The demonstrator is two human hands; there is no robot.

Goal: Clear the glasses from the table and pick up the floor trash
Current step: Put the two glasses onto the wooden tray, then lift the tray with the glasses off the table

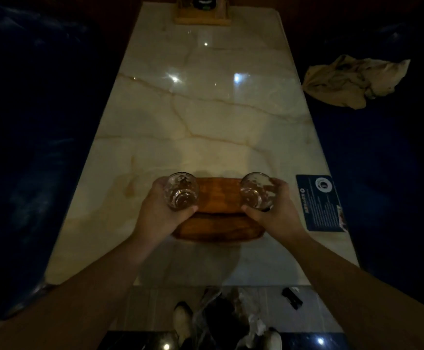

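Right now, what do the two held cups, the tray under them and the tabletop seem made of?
Left cup and right cup: clear glass; the hands show through. Tray: reddish-brown wood by its grain, with a slight sheen. Tabletop: polished cream stone, marble or onyx by its veins, possibly imitation; it mirrors lights.

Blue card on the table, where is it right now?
In the head view the blue card lies flat at the table's right edge, just right of the right hand and its glass, beside the wooden tray.
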